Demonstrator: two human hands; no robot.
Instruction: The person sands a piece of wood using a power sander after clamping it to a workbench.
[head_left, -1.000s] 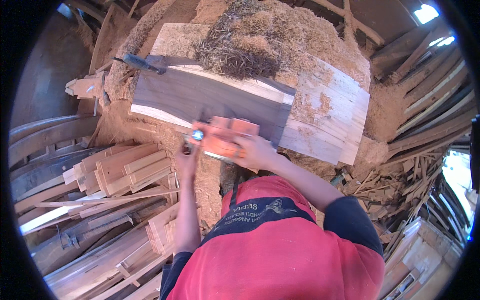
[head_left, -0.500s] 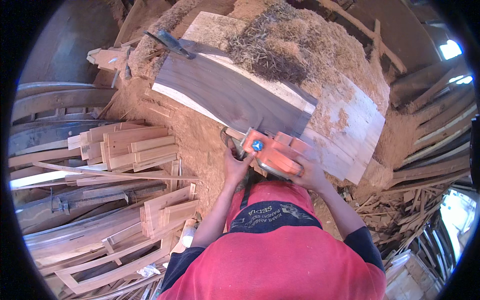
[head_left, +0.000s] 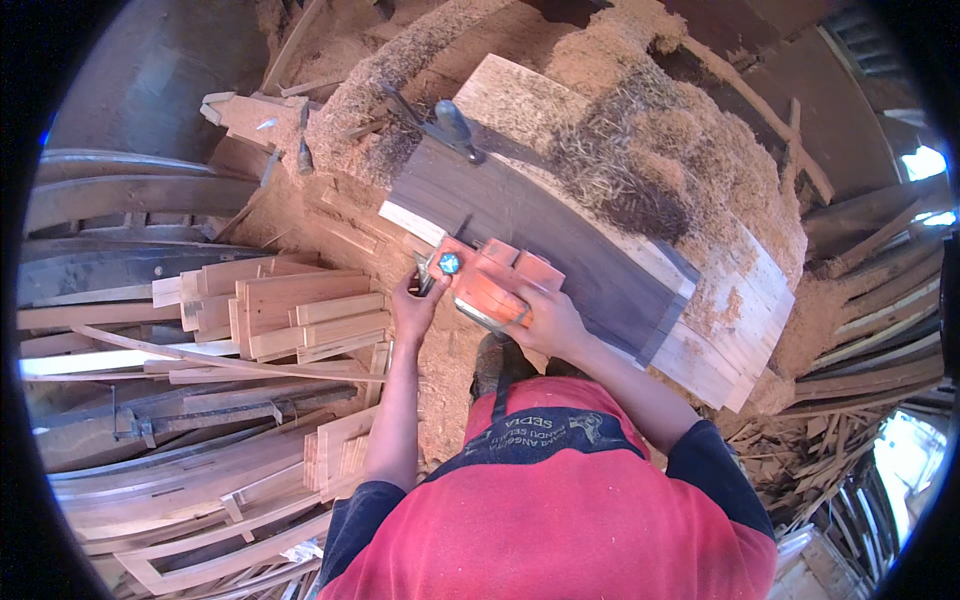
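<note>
Nearest, both hands grip an orange electric hand planer [head_left: 495, 285]: left hand [head_left: 415, 310] at its front knob, right hand [head_left: 550, 320] on its body. It sits at the near-left end of a dark grey wooden plank [head_left: 560, 225] on the surface, so most planing probably remains. Shavings [head_left: 660, 150] pile beyond.

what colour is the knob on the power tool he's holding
Blue, on the orange power planer; knob shows best in the head view.
</note>
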